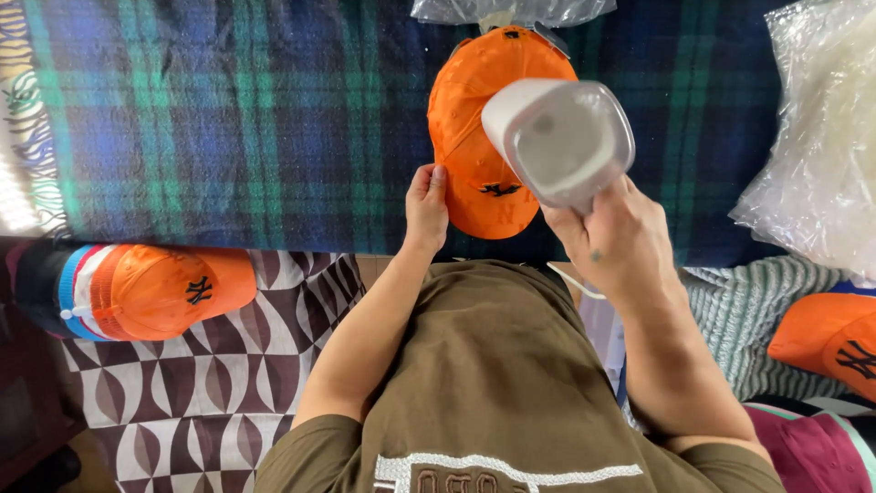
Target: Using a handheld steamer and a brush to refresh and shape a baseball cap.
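Spread across the work surface is a dark blue-and-green plaid wool blanket [228,119], its fringed edge at the far left. On it lies an orange cotton baseball cap with black embroidery [474,137], its crown towards the person. The left hand [426,205] presses its fingers on the cap's near left edge, pinning it flat rather than clasping it. The right hand [620,242] has its grip clenched round the handle of a white plastic handheld steamer [561,137], held just above the cap's right side. Clear plastic bags [821,137] lie at the right. Below the blanket's edge, a brown-and-white geometric patterned cloth [210,383] carries a second orange cap [160,290]; a third cap [830,338] rests on striped fabric at the right.
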